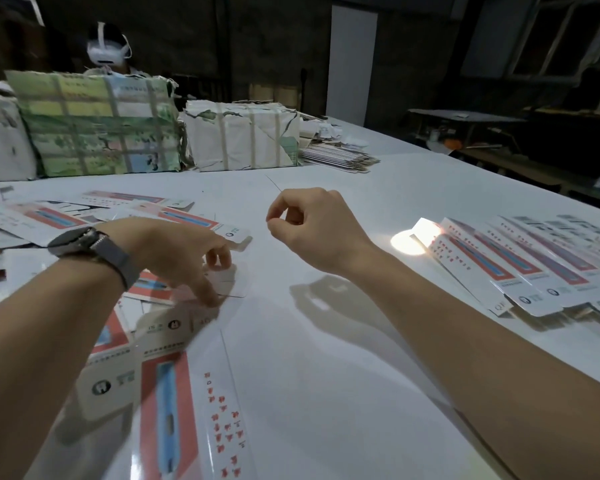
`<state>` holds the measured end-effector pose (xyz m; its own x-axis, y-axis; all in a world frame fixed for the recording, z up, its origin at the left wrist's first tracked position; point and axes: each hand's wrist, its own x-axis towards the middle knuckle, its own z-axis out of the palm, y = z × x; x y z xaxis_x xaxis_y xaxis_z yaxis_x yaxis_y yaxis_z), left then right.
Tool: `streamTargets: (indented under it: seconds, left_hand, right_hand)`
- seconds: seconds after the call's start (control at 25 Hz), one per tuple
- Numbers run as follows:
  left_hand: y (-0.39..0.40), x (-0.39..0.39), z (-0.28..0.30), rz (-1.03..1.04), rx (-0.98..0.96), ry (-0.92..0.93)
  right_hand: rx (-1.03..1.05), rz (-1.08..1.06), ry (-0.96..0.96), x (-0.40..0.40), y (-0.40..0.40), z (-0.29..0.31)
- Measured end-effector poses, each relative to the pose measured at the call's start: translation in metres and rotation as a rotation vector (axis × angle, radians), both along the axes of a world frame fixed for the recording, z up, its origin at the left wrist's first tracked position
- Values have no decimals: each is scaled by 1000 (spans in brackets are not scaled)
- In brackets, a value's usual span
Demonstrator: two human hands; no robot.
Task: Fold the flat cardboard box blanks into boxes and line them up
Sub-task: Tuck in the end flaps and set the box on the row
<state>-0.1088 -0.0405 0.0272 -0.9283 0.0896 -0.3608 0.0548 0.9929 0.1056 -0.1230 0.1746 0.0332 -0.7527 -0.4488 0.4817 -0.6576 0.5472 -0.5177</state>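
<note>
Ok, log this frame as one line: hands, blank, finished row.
left hand: fingertips touching flat blank | right hand: raised, curled, holds nothing | folded boxes: row at right

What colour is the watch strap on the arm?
Grey, seen in the head view on the watch strap.
</note>
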Motion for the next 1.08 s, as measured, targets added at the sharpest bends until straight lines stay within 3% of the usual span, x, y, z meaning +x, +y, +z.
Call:
streamTargets:
  seconds: [0.16, 0.24, 0.4, 0.56, 0.64, 0.84, 1.08]
  left_hand:
    - [-5, -4, -2, 79, 108, -3]
    - [-2, 1, 1, 71, 219, 84]
    - [13, 15, 25, -44, 370, 494]
    - [39, 34, 50, -125, 412, 931]
    - [49, 46, 53, -127, 510, 1050]
    - [71, 79, 49, -209, 825, 1174]
    - [81, 91, 52, -258, 1260, 961]
  right_hand:
    - [-9, 1, -22, -2, 0, -5]
    - [-14, -9, -16, -2, -1, -6]
    - [-138, -53, -6, -5, 0, -3]
    - [-416, -30, -1, 1, -3, 5]
    - [-542, 34, -20, 8, -5, 9]
    - [-712, 262, -114, 31, -15, 14]
    - [-820, 347, -86, 48, -20, 18]
